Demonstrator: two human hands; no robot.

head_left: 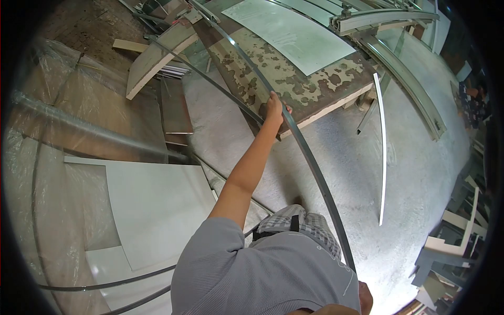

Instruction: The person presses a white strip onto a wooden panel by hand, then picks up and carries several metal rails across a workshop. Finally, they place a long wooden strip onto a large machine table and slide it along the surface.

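Note:
A long, narrow grey metal strip (312, 157) runs from the top of the view, over the workbench, down to my right side. My left hand (274, 109) is closed around it near the bench's front corner, with the arm stretched forward. At the bottom edge, beside my grey shirt, part of my right hand (366, 298) shows curled, in line with the strip's near end. Most of its fingers and that end are hidden by the shirt and the frame edge. A second dark metal bar (210, 81) lies to the left of the strip, reaching the bench edge near my left hand.
The workbench (336, 107) has a worn, peeling top and carries a white sheet (294, 39). A white strip (382, 152) stands out over the concrete floor at right. Curved metal profiles (404, 79) are behind it. White panels (157, 205) and plastic-wrapped material (100, 94) lie left.

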